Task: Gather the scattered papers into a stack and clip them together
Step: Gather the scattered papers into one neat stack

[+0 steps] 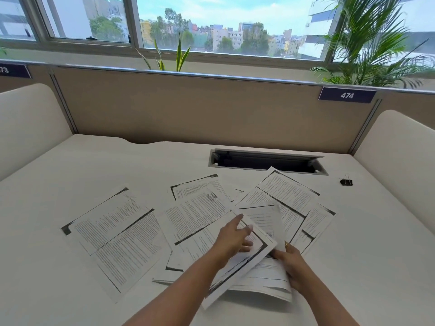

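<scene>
Several papers (195,222) lie fanned mid-frame; our left hand (231,241) presses one flat, spread, our right hand (290,262) pinches a sagging bundle (266,281). We judge sheets may slip; binder clip (346,182) sits far right.

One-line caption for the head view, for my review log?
Both hands, left hand and right hand, gather papers on a desk; binder clip waits far right.

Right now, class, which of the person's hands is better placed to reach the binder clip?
The right hand, probably. The binder clip lies far right on the desk, on that hand's side. The left hand is pressing papers mid-desk.
</scene>
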`<state>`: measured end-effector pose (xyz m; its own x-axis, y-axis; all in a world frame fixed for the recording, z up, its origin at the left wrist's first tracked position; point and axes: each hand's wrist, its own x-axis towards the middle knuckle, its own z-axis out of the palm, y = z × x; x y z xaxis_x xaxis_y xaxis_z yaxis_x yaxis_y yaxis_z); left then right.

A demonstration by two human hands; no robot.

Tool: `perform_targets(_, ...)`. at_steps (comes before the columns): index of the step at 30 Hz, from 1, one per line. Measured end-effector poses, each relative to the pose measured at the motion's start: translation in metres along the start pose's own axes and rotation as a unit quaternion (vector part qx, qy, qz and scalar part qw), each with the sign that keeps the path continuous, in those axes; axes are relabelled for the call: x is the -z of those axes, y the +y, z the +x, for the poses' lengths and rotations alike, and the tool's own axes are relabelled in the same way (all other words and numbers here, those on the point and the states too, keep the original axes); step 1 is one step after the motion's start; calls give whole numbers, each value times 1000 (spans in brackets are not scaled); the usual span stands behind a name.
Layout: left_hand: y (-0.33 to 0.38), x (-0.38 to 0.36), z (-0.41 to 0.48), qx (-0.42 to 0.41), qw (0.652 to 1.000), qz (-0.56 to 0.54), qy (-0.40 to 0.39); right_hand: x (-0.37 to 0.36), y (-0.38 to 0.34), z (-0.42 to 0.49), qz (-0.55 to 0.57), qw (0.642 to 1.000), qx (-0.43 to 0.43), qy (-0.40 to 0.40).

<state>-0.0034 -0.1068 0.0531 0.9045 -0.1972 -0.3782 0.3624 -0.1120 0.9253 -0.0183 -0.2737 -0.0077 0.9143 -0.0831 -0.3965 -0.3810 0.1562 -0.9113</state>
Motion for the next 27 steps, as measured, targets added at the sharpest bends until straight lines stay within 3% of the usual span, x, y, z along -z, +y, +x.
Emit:
perform_targets(5,-4,24,2,-9,999,33,41,3,-2,-4,8,1000,0,-7)
perform_targets(13,-17,90,-3,-29,959,79,271,5,-10,-8,57,998,2,-35)
perform_targets(16,-24,112,-7,-8,943,70,325,8,-12,-7,79,996,2,-38)
perform_targets(20,-32,138,-8,34,952,17,305,9,-16,-6,106,994,2,-36)
perform_targets(27,-28,142,-20,69,986,-128,80,6,-18,-6,96,994,3,-45)
